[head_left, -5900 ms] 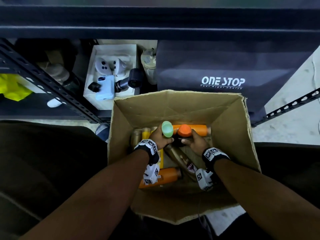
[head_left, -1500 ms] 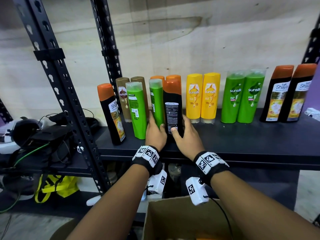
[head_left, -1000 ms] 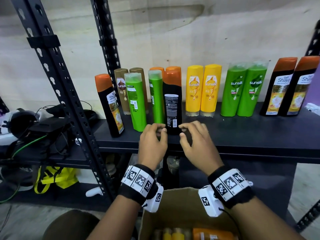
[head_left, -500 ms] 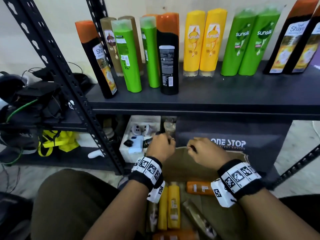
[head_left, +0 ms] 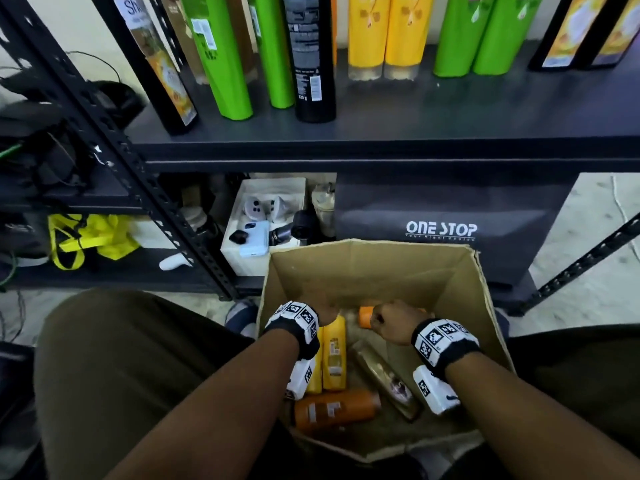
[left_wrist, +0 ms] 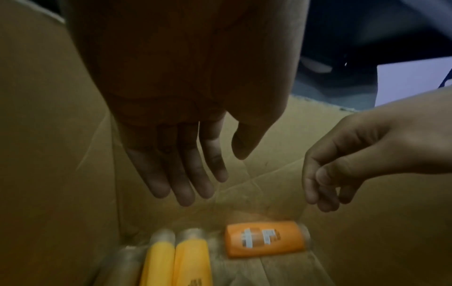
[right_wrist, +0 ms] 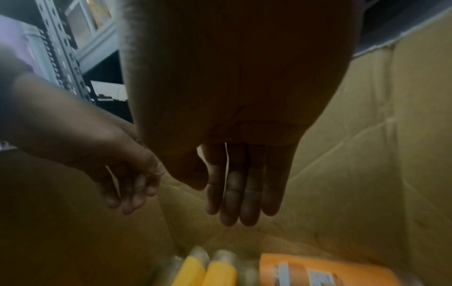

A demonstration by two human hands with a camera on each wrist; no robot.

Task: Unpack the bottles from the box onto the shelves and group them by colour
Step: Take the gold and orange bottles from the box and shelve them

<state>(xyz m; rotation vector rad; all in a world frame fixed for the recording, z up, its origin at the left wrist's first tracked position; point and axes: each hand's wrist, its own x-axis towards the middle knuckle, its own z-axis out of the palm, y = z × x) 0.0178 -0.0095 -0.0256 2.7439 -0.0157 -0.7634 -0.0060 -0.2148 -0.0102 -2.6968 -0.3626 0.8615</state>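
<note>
Both arms reached down into the cardboard box (head_left: 367,271) on the floor. The left hand (left_wrist: 176,154) hung over the bottles with its fingers straight and loose, its grip holding nothing. The right hand (right_wrist: 242,174) hung beside it, fingers straight too, its grip empty. Neither hand touched a bottle. Two yellow bottles (head_left: 332,355) lay side by side at the bottom, with an orange bottle (head_left: 334,408) lying across nearer the person. More bottles stood on the shelf (head_left: 398,133) above.

Storeroom, metal shelving (head_left: 381,133) (stocked), shampoo bottles (head_left: 388,32)
</note>
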